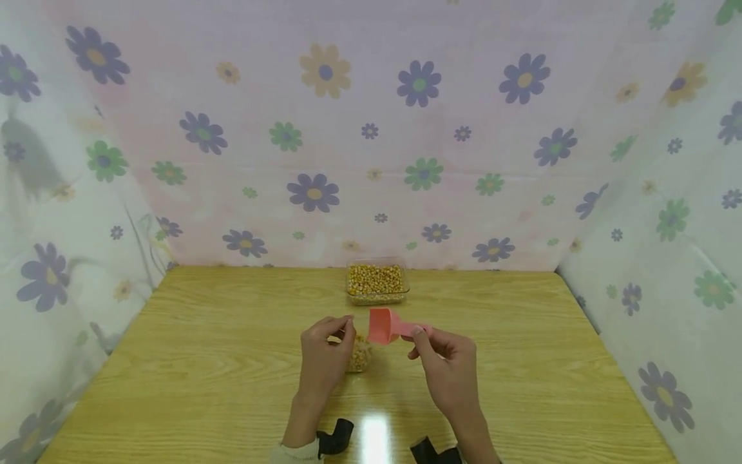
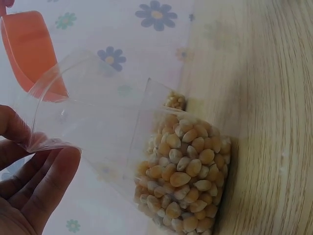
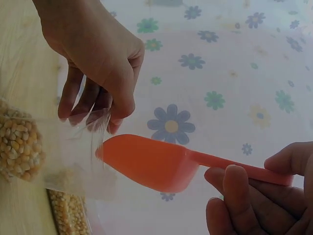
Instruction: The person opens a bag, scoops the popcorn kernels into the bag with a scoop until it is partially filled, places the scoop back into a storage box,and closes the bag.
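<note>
My left hand [image 1: 326, 354] pinches the upper edge of a clear plastic bag [image 2: 107, 122] between thumb and fingers. Corn kernels [image 2: 181, 171] fill the bag's lower part, which stands on the table. By its handle my right hand [image 1: 452, 367] holds a pink-orange scoop [image 1: 384, 326]. The scoop's lip is right at the bag's mouth in both wrist views, its bowl tilted toward it. No kernels show in the visible part of the bowl.
Behind the hands, a clear glass container [image 1: 378, 298] full of corn kernels stands near the table's back edge. The wood-grain table [image 1: 220, 361] is bounded by flower-patterned cloth [image 1: 359, 148] at the back and both sides.
</note>
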`<control>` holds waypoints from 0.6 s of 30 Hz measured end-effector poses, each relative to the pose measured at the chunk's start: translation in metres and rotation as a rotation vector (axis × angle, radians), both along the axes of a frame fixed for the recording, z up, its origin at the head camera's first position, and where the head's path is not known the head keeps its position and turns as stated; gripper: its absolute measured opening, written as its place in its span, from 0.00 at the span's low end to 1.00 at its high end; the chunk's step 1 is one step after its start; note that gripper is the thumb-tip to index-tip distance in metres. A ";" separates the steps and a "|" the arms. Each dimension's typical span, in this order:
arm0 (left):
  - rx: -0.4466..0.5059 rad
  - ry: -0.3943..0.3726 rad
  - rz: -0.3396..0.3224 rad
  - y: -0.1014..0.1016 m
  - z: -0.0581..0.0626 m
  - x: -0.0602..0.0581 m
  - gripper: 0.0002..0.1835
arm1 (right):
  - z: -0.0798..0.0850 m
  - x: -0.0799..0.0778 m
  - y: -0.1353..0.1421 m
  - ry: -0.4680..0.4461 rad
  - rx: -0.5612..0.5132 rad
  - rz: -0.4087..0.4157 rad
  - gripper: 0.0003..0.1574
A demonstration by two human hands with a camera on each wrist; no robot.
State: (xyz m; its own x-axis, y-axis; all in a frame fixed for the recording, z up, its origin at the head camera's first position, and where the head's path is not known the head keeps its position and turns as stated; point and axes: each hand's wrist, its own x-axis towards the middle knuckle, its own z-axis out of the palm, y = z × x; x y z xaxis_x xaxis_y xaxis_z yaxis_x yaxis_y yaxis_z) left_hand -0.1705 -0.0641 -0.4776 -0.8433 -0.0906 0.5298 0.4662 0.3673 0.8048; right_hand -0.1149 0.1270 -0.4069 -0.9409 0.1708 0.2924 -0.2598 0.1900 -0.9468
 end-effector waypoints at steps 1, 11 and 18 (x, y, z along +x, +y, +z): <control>0.000 0.000 0.001 0.000 0.000 0.000 0.08 | 0.000 0.000 0.000 0.008 0.006 -0.004 0.13; 0.026 -0.015 0.021 -0.003 0.002 0.000 0.07 | 0.001 0.000 0.001 0.093 -0.066 -0.074 0.15; 0.058 -0.040 0.022 -0.006 0.001 0.000 0.07 | -0.003 -0.002 0.004 0.109 -0.046 -0.091 0.14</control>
